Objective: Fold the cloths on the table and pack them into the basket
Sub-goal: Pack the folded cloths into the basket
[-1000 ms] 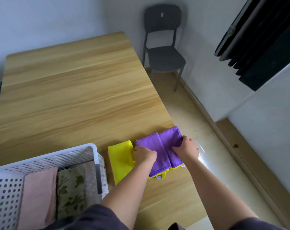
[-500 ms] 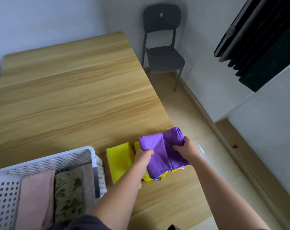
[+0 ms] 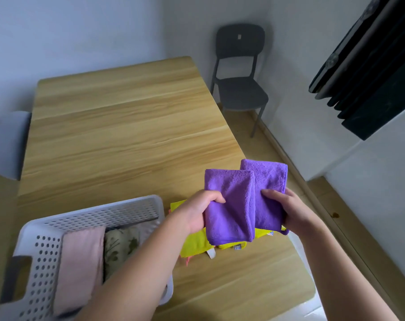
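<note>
**Both hands on the purple microfibre cloth (image 3: 229, 205)**

I see the cloth held up at about 4 o'clock in my view, over the near right part of the wooden table (image 3: 127, 135). It shows as two folded, plush panels, the left overlapping the right; I cannot tell whether they are one piece. My left hand (image 3: 196, 216) is curled round the left panel's edge, and my right hand (image 3: 289, 212) pinches the right panel. Beneath them, yellow cloths (image 3: 194, 246) lie flat on the wood. At 7 o'clock sits a white perforated plastic basket (image 3: 92, 212) holding a folded pink cloth (image 3: 81, 262) and beside it a floral-print cloth (image 3: 120, 246). A dark moulded chair (image 3: 240, 89) stands at 1 o'clock.
</note>
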`<state>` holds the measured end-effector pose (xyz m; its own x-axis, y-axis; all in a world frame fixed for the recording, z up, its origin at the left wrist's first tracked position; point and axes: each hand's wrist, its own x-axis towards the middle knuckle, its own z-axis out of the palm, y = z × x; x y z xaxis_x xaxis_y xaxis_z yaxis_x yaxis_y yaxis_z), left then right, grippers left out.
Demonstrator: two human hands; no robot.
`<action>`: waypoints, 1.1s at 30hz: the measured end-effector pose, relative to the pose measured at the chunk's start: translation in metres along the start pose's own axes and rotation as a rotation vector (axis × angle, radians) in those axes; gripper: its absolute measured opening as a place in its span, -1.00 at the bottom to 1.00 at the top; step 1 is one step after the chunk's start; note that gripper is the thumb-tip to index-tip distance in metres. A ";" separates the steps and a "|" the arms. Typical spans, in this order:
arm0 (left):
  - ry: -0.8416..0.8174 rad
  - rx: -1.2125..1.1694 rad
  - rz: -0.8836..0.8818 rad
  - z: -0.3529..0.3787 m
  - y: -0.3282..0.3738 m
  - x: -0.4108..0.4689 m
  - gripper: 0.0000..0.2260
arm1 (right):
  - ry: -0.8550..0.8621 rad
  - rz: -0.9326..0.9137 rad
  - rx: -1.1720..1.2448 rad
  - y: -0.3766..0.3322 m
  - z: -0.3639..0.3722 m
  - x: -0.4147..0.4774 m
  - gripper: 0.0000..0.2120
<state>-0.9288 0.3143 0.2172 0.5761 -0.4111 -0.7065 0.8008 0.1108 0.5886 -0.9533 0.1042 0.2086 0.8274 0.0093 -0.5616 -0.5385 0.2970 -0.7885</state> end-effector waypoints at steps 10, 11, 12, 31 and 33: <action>0.272 -0.259 0.165 -0.149 -0.007 -0.126 -0.88 | -0.204 0.050 0.031 0.014 0.149 -0.047 -0.91; 0.320 -0.275 0.155 -0.167 -0.011 -0.134 -0.85 | -0.206 0.075 0.029 0.020 0.165 -0.049 -0.92; 0.363 -0.272 0.135 -0.184 -0.016 -0.140 -0.84 | -0.199 0.105 0.013 0.028 0.181 -0.051 -0.90; 0.623 0.041 -0.186 -0.295 -0.089 -0.098 -0.56 | 0.367 0.399 -0.969 0.183 0.286 0.027 -0.55; 0.625 0.039 -0.199 -0.288 -0.081 -0.106 -0.57 | 0.366 0.411 -1.074 0.183 0.290 0.028 -0.54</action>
<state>-1.0079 0.6093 0.1309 0.4139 0.1837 -0.8916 0.9020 0.0490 0.4289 -0.9823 0.4353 0.1212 0.5626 -0.4062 -0.7201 -0.7529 -0.6115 -0.2433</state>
